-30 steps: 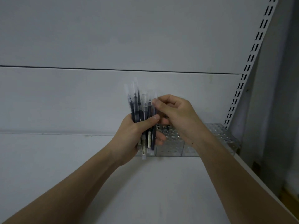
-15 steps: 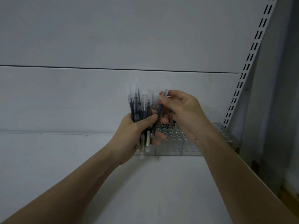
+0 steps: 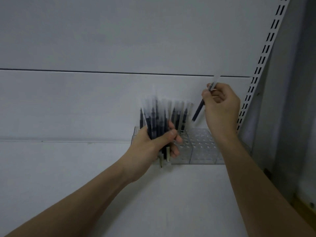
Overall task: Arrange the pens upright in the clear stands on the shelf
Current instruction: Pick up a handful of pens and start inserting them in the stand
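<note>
Head view: the left hand [image 3: 150, 144] grips a bundle of slim pens with clear barrels and dark ink cores [image 3: 157, 120], fingers and thumb curled round the middle of the bunch, the pens roughly upright and blurred at their tops. The right hand [image 3: 220, 106] pinches a single clear-barrelled pen with a dark core [image 3: 200, 108] between thumb and fingertips; this pen is tilted, its lower end pointing down and left, above the stands and not touching them. The clear plastic stands with rows of round holes [image 3: 203, 144] sit at the back right corner of the white shelf [image 3: 85, 168], against the white back panel [image 3: 85, 100]. A few pens [image 3: 183, 117] appear to stand upright in the stand just right of the bundle, though blur makes that hard to confirm. A white slotted upright rail [image 3: 263, 53] runs up along the shelf's right edge
</note>
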Demonstrator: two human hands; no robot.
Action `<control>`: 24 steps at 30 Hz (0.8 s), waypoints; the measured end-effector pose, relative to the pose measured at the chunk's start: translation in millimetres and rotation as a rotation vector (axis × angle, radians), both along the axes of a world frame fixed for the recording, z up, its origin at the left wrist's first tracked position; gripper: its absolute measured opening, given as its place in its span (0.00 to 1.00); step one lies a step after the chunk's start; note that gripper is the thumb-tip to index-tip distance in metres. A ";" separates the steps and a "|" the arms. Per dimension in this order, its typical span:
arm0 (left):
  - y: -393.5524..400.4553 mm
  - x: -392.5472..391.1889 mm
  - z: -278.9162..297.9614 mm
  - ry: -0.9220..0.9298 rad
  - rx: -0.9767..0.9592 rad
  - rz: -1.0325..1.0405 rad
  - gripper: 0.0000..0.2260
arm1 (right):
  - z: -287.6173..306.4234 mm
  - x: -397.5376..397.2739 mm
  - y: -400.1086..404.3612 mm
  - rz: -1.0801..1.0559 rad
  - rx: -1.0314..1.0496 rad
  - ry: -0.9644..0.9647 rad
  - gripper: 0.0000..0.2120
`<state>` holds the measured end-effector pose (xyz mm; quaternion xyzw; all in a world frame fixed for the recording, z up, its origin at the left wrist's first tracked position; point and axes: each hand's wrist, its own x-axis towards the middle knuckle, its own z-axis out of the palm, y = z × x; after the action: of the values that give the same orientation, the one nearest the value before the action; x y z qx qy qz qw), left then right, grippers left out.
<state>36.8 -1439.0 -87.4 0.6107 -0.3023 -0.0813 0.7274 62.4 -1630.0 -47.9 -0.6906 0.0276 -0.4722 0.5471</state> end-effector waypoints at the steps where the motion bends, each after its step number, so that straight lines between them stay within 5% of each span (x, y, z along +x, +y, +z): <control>1: -3.0 -2.2 -2.9 -0.009 0.014 -0.025 0.02 | -1.4 1.1 0.6 -0.004 -0.031 0.006 0.05; 15: -19.2 -6.8 -27.0 -0.084 0.331 -0.192 0.03 | -7.1 7.5 -4.5 -0.007 -0.177 0.187 0.04; 24: -15.6 -9.4 -7.2 0.152 0.052 -0.055 0.13 | -9.3 6.7 -3.1 -0.012 -0.393 0.355 0.05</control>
<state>27.4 -1454.6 -94.6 0.6127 -0.2609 -0.1553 0.7297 69.0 -1633.1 -57.1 -0.8553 0.0350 -0.3433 0.3864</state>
